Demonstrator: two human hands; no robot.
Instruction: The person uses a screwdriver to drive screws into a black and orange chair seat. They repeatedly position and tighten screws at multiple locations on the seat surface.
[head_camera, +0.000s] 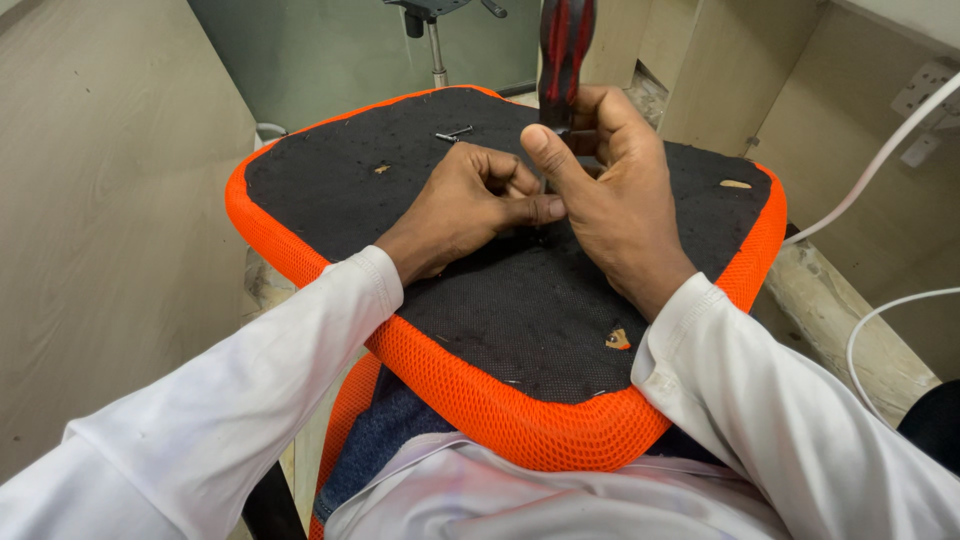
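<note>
Our right hand (610, 190) grips a red-handled screwdriver (565, 50); our left hand (470, 205) pinches its tip on the seat cushion (520, 300); one loose screw (455, 133) waits.

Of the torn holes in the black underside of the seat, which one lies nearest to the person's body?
The hole beside the right sleeve, showing orange and tan inside. The other two sit farther away: one beyond the left hand, one near the far right corner.

- Tool (566, 45) handle: cut off by top edge, above right hand (610, 200) fingers; tip hidden behind them.
- Small part btwn left hand (470, 205) fingertips & right thumb: hidden, can't tell what.
- Screw (455, 133) beyond left fingers: too small for detail.
</note>
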